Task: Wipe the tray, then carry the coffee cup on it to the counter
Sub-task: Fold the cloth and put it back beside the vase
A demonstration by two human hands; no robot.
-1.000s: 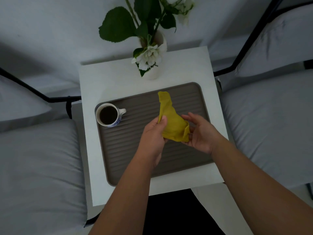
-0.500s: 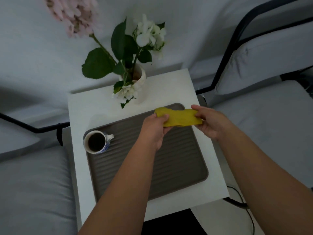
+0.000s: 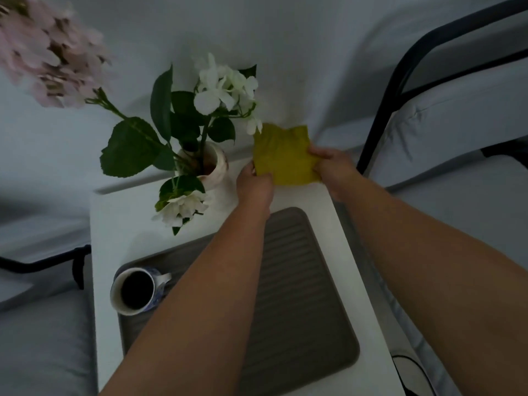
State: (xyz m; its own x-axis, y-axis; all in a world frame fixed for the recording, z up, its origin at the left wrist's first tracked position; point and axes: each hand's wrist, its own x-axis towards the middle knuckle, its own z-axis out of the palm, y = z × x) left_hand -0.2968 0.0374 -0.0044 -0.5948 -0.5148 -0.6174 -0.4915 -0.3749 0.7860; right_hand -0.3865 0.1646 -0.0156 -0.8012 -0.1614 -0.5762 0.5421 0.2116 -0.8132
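Left hand (image 3: 254, 185) and right hand (image 3: 333, 167) each pinching a side of a yellow cloth (image 3: 284, 155), held spread above the far edge of the white tabletop (image 3: 354, 252), beyond the ribbed grey tray (image 3: 300, 295). Best lowered flat onto the tray and wiped in strokes along the ribs, steering wide of the blue-patterned coffee cup (image 3: 137, 291) on its left corner, nearly full of dark coffee. Vase (image 3: 215, 164) with white and pink flowers just beside the left hand.

A ribbed brown tray (image 3: 303, 304) carries a coffee-filled white-and-blue cup (image 3: 136, 291) at its left edge.

One tray (image 3: 300, 295), one cup (image 3: 134, 291), one cloth (image 3: 283, 155)
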